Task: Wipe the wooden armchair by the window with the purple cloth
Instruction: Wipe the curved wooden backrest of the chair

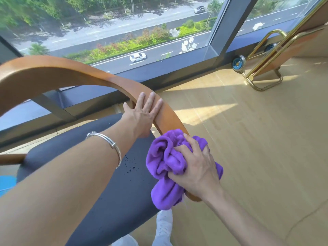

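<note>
You are standing over the wooden armchair (pixel 74 73), its curved rail sweeping from the far left edge of the view, arching up and coming down toward you on the right; the rail's outer edge is facing open floor, and its inner edge is hanging over the dark seat (pixel 106 183) (a few small specks are lying on the cushion near your forearm). Behind the rail the window (pixel 124 32) is running across the top, its dark sill sitting close to the chair back, so room there is looking tight. Your left hand (pixel 143 114) is lying flat on the rail, fingers spread and unclenched, thumb tucked under the inner edge, a silver bangle (pixel 106 142) sitting on that forearm. Just below it along the same rail, your right hand (pixel 195 166) is clenching the bunched purple cloth (pixel 165 167) and pressing it onto the wood near the rail's lower end; the cloth is draping over both edges there. Your white shoe (pixel 164 226) is showing under the cloth, beside the seat. To the right, the pale wooden floor (pixel 257 157) is lying open and sunlit; a brass-coloured frame on wheels (pixel 262 68) is standing well apart by the window corner.
</note>
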